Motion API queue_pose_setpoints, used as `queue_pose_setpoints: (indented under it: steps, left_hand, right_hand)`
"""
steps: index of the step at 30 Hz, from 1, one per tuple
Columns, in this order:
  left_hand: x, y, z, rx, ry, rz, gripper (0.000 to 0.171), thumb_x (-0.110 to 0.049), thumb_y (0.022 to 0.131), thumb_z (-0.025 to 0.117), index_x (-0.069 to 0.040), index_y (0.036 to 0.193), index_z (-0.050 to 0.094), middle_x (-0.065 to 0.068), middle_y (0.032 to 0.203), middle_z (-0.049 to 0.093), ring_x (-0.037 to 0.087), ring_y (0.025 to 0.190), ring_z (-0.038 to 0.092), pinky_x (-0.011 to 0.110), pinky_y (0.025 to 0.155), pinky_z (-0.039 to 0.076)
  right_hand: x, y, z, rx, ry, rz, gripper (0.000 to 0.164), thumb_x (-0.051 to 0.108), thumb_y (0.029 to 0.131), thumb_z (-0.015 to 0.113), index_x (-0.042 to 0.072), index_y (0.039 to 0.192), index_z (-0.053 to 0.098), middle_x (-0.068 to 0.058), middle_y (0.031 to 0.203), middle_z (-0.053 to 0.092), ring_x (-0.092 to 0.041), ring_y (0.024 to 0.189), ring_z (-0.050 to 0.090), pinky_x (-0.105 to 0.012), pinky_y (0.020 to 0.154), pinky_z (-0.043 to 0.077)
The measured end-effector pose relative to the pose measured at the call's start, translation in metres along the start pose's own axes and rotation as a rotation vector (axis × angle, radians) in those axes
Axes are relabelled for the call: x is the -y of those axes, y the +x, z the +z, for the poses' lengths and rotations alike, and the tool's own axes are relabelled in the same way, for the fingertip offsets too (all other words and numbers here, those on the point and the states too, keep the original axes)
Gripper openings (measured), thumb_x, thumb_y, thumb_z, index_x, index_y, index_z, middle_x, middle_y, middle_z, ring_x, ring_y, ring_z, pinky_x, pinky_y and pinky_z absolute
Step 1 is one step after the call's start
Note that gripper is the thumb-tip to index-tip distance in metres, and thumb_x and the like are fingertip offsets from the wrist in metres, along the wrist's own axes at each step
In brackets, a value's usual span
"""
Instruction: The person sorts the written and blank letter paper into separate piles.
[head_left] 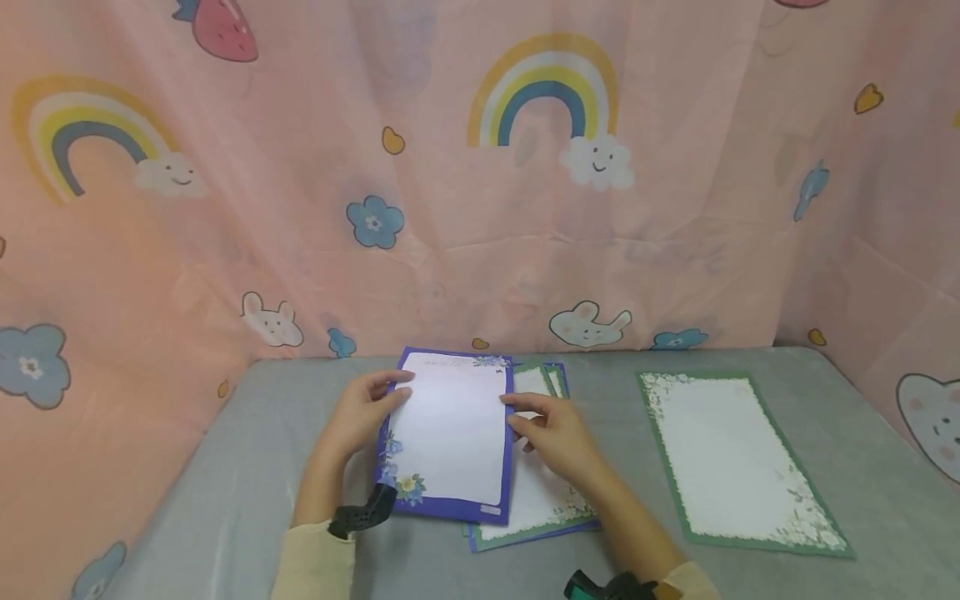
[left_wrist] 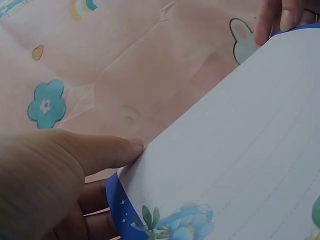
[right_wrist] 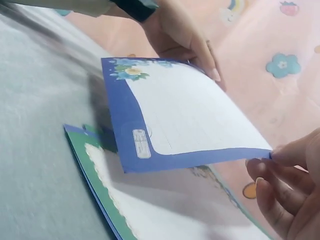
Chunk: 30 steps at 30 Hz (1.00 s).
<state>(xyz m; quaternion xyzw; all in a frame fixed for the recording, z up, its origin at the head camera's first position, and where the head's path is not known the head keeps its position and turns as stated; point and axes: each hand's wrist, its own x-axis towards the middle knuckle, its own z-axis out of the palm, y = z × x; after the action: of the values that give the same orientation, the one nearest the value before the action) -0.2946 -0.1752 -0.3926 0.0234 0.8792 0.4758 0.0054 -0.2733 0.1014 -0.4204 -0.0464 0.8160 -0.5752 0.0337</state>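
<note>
Nearest the wrist cameras, the person's bare left hand point(head_left: 367, 410) and bare right hand point(head_left: 557, 433) hold up a white paper sheet with a wide violet-blue border point(head_left: 453, 425) between them. The left grip is a narrow pinch on the sheet's left edge, thumb above the paper and fingers beneath; the right grip pinches the opposite edge in the same manner. The sheet is upright in format: its long axis runs from the person toward the back of the tabletop, the far end leaning slightly right. A cluster of blue and yellow printed flowers point(head_left: 409, 487) marks the near left corner, a smaller blue spray the far right one, and a small pale label point(head_left: 491, 509) the near right. Faint dashed lines cross the white, and the paper bows a little.

Below it and to the right lies a loose pile of green- and blue-edged paper sheets point(head_left: 546, 500), partly covered by the raised one. Well apart on the right, a single white sheet with a green floral border point(head_left: 738, 458) lies flat, its far end slanting left. All these rest on a grey cloth-like tabletop point(head_left: 240, 483). Pale yellow sleeves point(head_left: 315, 558) and black wrist devices point(head_left: 363, 513) show on the arms. Behind hangs a pink fabric backdrop point(head_left: 675, 275) printed with rainbows, flowers and white animal faces.
</note>
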Motion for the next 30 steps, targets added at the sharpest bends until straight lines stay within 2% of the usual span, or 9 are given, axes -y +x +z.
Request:
queue_pose_setpoints:
  steps: [3, 5, 9, 12, 16, 18, 24, 30]
  left_hand:
    - [0.005, -0.002, -0.009, -0.023, 0.015, -0.006, 0.033, -0.021, 0.102, 0.059, -0.011, 0.133, 0.066, 0.020, 0.140, 0.062, 0.032, 0.112, 0.069, 0.048, 0.097, 0.056]
    - [0.008, -0.002, -0.014, -0.040, 0.015, -0.011, 0.034, -0.021, 0.102, 0.059, -0.011, 0.133, 0.066, 0.021, 0.137, 0.063, 0.031, 0.106, 0.069, 0.047, 0.095, 0.056]
    - [0.018, -0.002, -0.021, -0.099, 0.018, -0.027, 0.035, -0.021, 0.102, 0.058, -0.008, 0.134, 0.064, 0.022, 0.143, 0.058, 0.039, 0.125, 0.060, 0.054, 0.107, 0.048]
    - [0.027, -0.005, -0.028, -0.135, -0.005, -0.090, 0.038, -0.022, 0.103, 0.057, -0.007, 0.138, 0.061, 0.021, 0.152, 0.050, 0.041, 0.143, 0.044, 0.056, 0.116, 0.037]
    - [0.037, -0.010, -0.041, -0.174, -0.033, -0.185, 0.042, -0.026, 0.104, 0.053, -0.009, 0.143, 0.055, 0.020, 0.157, 0.043, 0.042, 0.148, 0.037, 0.056, 0.118, 0.034]
    - [0.040, -0.010, -0.048, -0.201, -0.028, -0.206, 0.042, -0.026, 0.105, 0.051, -0.011, 0.144, 0.055, 0.019, 0.159, 0.041, 0.042, 0.149, 0.036, 0.057, 0.119, 0.033]
    - [0.044, -0.008, -0.057, -0.256, -0.105, -0.228, 0.038, -0.021, 0.105, 0.050, -0.012, 0.141, 0.059, 0.017, 0.159, 0.042, 0.039, 0.141, 0.045, 0.054, 0.113, 0.043]
    - [0.052, -0.009, -0.053, -0.234, -0.116, -0.232, 0.037, -0.018, 0.104, 0.053, -0.010, 0.139, 0.060, 0.018, 0.159, 0.042, 0.040, 0.145, 0.042, 0.053, 0.112, 0.043]
  right_hand:
    - [0.004, 0.003, 0.012, -0.008, 0.005, -0.007, 0.028, 0.005, 0.094, 0.067, 0.011, 0.120, 0.074, -0.012, 0.116, 0.073, -0.016, 0.071, 0.068, -0.030, 0.063, 0.057]
    - [0.007, 0.007, 0.021, -0.010, 0.015, -0.017, 0.027, 0.004, 0.093, 0.068, 0.009, 0.118, 0.075, -0.013, 0.112, 0.074, -0.016, 0.070, 0.069, -0.031, 0.063, 0.058]
    - [0.018, 0.019, 0.037, 0.007, 0.037, -0.043, 0.028, 0.005, 0.092, 0.068, 0.007, 0.119, 0.074, -0.013, 0.111, 0.075, -0.015, 0.072, 0.071, -0.034, 0.065, 0.060]
    - [0.028, 0.025, 0.049, 0.060, 0.046, -0.040, 0.031, 0.011, 0.094, 0.067, 0.009, 0.125, 0.071, -0.013, 0.118, 0.073, -0.015, 0.076, 0.070, -0.036, 0.070, 0.061]
    - [0.041, 0.029, 0.068, 0.139, 0.096, -0.032, 0.034, 0.015, 0.097, 0.066, 0.008, 0.130, 0.068, -0.015, 0.127, 0.067, -0.019, 0.085, 0.068, -0.038, 0.076, 0.061]
    - [0.046, 0.032, 0.076, 0.158, 0.132, -0.029, 0.035, 0.015, 0.097, 0.065, 0.007, 0.131, 0.067, -0.015, 0.129, 0.066, -0.020, 0.089, 0.067, -0.038, 0.077, 0.062]
    - [0.051, 0.037, 0.095, 0.108, 0.199, -0.017, 0.033, 0.015, 0.098, 0.064, 0.009, 0.130, 0.068, -0.015, 0.133, 0.065, -0.017, 0.087, 0.065, -0.042, 0.081, 0.061]
    - [0.028, 0.033, 0.107, 0.049, 0.228, 0.030, 0.031, 0.012, 0.096, 0.065, 0.009, 0.126, 0.070, -0.015, 0.129, 0.066, -0.011, 0.079, 0.066, -0.035, 0.074, 0.061]
